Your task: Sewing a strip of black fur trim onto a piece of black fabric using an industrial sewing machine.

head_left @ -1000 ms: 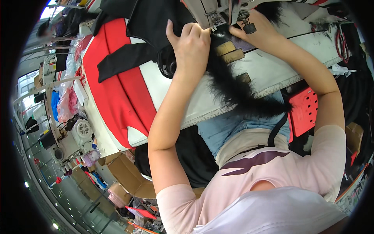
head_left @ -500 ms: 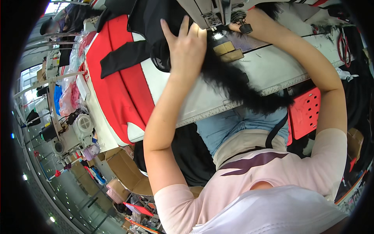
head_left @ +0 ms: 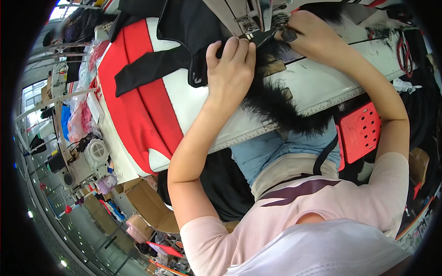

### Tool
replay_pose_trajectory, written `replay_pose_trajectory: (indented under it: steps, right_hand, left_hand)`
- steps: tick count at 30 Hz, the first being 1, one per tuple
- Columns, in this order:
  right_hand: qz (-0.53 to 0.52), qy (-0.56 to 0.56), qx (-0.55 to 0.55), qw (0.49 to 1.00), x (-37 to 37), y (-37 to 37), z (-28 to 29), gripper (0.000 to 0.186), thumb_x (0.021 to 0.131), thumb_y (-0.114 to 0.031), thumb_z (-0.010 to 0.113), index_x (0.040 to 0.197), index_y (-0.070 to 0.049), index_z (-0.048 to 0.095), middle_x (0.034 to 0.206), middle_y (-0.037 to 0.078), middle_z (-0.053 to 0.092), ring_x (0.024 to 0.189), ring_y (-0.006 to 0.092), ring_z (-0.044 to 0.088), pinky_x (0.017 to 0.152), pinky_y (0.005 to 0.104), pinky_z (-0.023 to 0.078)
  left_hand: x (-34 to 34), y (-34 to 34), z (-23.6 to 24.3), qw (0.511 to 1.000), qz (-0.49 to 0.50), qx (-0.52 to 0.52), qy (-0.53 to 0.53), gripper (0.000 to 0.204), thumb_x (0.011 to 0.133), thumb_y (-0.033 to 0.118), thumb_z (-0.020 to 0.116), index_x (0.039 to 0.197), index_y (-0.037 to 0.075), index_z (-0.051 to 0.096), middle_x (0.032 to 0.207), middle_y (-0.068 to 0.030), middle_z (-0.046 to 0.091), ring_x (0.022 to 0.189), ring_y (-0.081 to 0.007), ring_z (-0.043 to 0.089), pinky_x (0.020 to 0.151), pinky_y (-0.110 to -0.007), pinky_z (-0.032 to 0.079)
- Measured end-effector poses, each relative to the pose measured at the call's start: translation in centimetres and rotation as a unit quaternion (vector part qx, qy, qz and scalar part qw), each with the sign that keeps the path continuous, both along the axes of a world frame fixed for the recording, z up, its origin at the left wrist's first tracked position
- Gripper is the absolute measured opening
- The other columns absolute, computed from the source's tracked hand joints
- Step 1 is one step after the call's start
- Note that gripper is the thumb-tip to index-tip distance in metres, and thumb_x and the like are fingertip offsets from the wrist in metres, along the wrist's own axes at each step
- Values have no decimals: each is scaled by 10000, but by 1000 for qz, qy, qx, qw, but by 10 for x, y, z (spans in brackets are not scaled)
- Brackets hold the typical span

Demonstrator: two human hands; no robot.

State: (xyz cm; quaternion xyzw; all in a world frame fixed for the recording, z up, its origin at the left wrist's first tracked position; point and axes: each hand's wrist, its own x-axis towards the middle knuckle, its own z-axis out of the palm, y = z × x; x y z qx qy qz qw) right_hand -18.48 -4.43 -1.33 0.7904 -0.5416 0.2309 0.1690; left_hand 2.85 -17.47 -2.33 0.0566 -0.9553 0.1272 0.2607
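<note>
My left hand is closed on the edge of a black fabric piece, its fingers curled just in front of the needle area of the sewing machine. From under that hand a strip of black fluffy fur trim runs toward my lap, over the table's front edge. My right hand is closed at the right side of the machine head. A round metal machine part partly hides its fingertips, and what they grip cannot be made out. A dark, narrow shape lies between the two hands.
Red fabric with a black strip across it covers the left of the white table. A ruler lines its front edge. Red cord lies at the right. An open cardboard box stands below left.
My left hand has shifted right and its spread fingers have curled in. The black fabric has moved right with it. My right hand has come back a little from behind the machine head.
</note>
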Motion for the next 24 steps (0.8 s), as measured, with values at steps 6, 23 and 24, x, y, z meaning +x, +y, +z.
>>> replay_pose_trajectory:
  steps: [6,23,24]
  right_hand:
    - [19,52,42,998,11,-7,-15,325,757,-119,616,1077,-79,654,1059,85,629,1113,274,567,957,369,458]
    - [-62,129,18,990,26,-16,-18,368,789,-90,623,1152,-38,606,1122,96,604,1045,274,613,883,358,513]
    - [-44,98,38,993,22,-20,-14,317,809,-96,636,1119,-38,601,1115,102,608,1026,282,617,880,360,512]
  left_hand:
    - [2,12,-2,998,56,13,0,200,803,120,667,1002,115,686,943,24,595,945,-139,566,934,-395,326]
    - [6,2,-9,994,50,86,44,85,818,138,651,900,131,672,914,26,546,901,-147,555,918,-441,322]
    - [8,2,-9,996,53,61,42,95,816,138,651,907,127,678,913,26,543,901,-142,555,933,-461,319]
